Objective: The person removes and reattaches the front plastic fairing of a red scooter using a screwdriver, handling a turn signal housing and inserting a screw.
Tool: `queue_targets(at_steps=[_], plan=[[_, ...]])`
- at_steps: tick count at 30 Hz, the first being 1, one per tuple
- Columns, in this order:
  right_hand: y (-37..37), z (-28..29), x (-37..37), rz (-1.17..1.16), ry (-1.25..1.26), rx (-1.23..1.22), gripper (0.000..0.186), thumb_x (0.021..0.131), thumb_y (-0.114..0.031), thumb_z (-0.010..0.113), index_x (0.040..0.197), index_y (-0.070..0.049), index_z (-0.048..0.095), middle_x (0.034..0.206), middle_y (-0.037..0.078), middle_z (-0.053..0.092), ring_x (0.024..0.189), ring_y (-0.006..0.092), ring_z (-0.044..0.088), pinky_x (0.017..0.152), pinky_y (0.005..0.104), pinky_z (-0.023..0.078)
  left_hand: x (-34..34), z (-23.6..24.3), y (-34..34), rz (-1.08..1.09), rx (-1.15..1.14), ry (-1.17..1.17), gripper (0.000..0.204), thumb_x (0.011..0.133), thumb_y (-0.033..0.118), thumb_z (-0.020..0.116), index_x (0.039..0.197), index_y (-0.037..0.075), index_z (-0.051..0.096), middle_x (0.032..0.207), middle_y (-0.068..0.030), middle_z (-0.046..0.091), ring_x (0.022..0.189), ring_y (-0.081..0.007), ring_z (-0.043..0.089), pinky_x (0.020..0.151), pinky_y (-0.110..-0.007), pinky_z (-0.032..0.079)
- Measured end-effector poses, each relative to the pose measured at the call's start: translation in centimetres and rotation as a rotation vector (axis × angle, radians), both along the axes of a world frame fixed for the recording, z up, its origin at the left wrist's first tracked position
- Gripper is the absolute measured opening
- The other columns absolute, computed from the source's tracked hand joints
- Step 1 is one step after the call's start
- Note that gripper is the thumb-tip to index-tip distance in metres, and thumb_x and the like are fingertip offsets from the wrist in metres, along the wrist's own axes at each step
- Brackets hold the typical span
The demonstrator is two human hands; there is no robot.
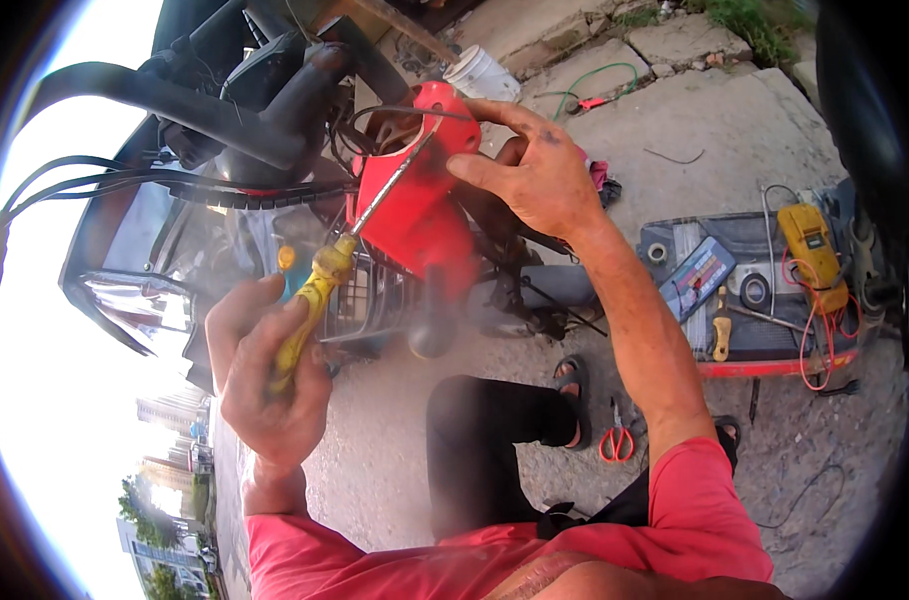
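A screwdriver (pixel 325 275) with a worn yellow handle is wrapped in the closed fingers of my left hand (pixel 270 370). Its thin metal shaft slants up to the right, across the front of a red plastic cover (pixel 405 215). The tip lies near the cover's upper edge; whether it touches a screw is too small to tell. My right hand (pixel 550 185) grips the upper right side of that cover, thumb on the near face and forefinger along the top. Black cables (pixel 125 182) run from the dark handlebar (pixel 215 125) to behind the cover.
To the right, a dark, red-edged panel (pixel 775 368) carries a yellow multimeter (pixel 813 250), a tape roll (pixel 755 290), a blue flat packet (pixel 700 278) and a yellow-handled tool (pixel 722 335). Red-handled pliers (pixel 617 443) lie by my feet. A white bucket (pixel 483 76) stands beyond.
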State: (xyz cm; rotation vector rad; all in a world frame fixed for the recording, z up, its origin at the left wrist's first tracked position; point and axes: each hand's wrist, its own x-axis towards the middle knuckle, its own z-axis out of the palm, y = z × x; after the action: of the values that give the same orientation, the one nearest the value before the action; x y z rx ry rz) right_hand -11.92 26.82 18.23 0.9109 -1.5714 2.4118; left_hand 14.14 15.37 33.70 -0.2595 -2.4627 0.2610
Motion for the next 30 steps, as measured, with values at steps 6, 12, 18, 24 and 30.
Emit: queue_targets(at_steps=[6, 12, 18, 24, 30], plan=[[0.2, 0.1, 0.3, -0.049, 0.058, 0.024, 0.062, 0.084, -0.035, 0.081, 0.134, -0.003, 0.066, 0.061, 0.012, 0.069, 0.061, 0.0161, 0.067, 0.071, 0.0332, 0.053, -1.6, -0.1, 0.4, -0.104, -0.173, 0.058, 0.04, 0.081, -0.011, 0.068, 0.119, -0.002, 0.069, 0.122, -0.0203, 0.063, 0.11, -0.0307, 0.066, 0.092, -0.038, 0.055], [0.7, 0.5, 0.5, -0.013, 0.01, 0.054, 0.061, 0.082, -0.034, 0.081, 0.133, -0.004, 0.066, 0.062, 0.012, 0.069, 0.063, 0.0158, 0.068, 0.069, 0.0332, 0.053, -3.3, -0.4, 0.5, -0.155, -0.196, 0.062, 0.047, 0.075, -0.014, 0.071, 0.12, -0.002, 0.067, 0.116, -0.0213, 0.064, 0.103, -0.0326, 0.067, 0.087, -0.038, 0.056], [0.7, 0.5, 0.5, -0.003, 0.015, 0.041, 0.061, 0.082, -0.034, 0.082, 0.133, -0.004, 0.066, 0.065, 0.013, 0.07, 0.063, 0.0157, 0.069, 0.068, 0.0328, 0.053, -3.6, -0.7, 0.7, -0.148, -0.221, 0.071, 0.048, 0.074, -0.015, 0.072, 0.12, -0.002, 0.066, 0.115, -0.0212, 0.064, 0.101, -0.0326, 0.067, 0.086, -0.039, 0.056], [0.6, 0.4, 0.3, -0.002, 0.022, 0.056, 0.061, 0.083, -0.036, 0.082, 0.132, -0.004, 0.066, 0.067, 0.013, 0.071, 0.064, 0.0158, 0.069, 0.069, 0.0325, 0.054, -3.9, -0.2, 2.5, -0.113, -0.233, 0.057, 0.048, 0.074, -0.015, 0.071, 0.12, -0.002, 0.066, 0.114, -0.0213, 0.064, 0.098, -0.0334, 0.067, 0.082, -0.039, 0.056], [0.6, 0.5, 0.5, -0.002, 0.015, 0.048, 0.061, 0.082, -0.033, 0.083, 0.132, -0.003, 0.066, 0.071, 0.013, 0.072, 0.067, 0.0169, 0.07, 0.07, 0.0328, 0.054, -4.3, 1.1, 5.4, -0.07, -0.355, 0.018, 0.048, 0.074, -0.016, 0.07, 0.119, 0.0, 0.068, 0.112, -0.02, 0.064, 0.092, -0.0342, 0.067, 0.075, -0.039, 0.056]])
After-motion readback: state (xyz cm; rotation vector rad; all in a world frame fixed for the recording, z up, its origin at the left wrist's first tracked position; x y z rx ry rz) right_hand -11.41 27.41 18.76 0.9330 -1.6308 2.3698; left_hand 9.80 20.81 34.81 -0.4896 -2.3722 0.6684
